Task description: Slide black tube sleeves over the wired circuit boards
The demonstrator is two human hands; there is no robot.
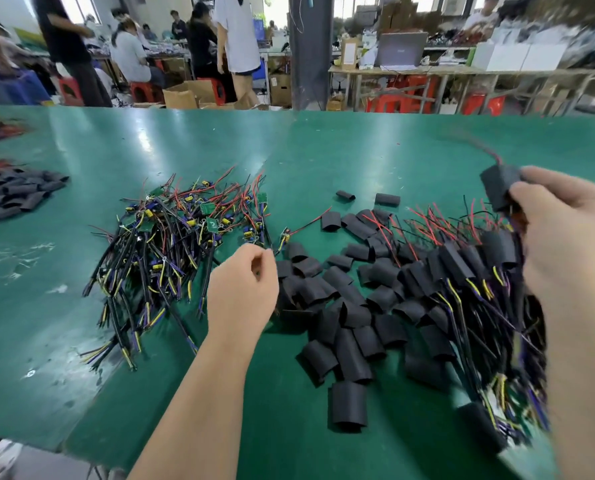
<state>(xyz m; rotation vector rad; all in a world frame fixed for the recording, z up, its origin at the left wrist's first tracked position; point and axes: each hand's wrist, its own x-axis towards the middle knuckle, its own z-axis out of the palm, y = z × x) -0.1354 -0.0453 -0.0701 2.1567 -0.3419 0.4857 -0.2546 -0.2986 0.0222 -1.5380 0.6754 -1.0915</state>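
Head view. My left hand [243, 284] hovers over the middle of the green table [358, 150], its fingers curled in with thumb and forefinger close together. Their tips sit right at the thin leads of a lone board [284, 236] whose red wire trails off toward the far edge. I cannot tell whether I have those leads pinched or am only touching them.

My right hand [566, 223] is raised near the right edge, fingers wrapped round a sleeved board [500, 190]. The black tube covers it, and a red and black lead sticks out of the top, blurred.

Left of my left hand lies a heap of bare wired boards [181, 237]: small green boards with yellow and blue parts, red wires pointing to the far edge and black cables fanned toward the near edge. Just right of my left hand the loose black sleeves [341, 306] are scattered, short flattened tubes, some overlapping, a few apart toward the far edge and one standing alone nearer me. Beyond them, under my right forearm at the right edge, is a pile of finished pieces [462, 268], sleeves on, red wires out one end and yellow and purple ones out the other. A further stack of sleeves [15, 195] lies at the left edge. Behind the table, people stand and sit among red stools [143, 91] and cardboard boxes [185, 95].
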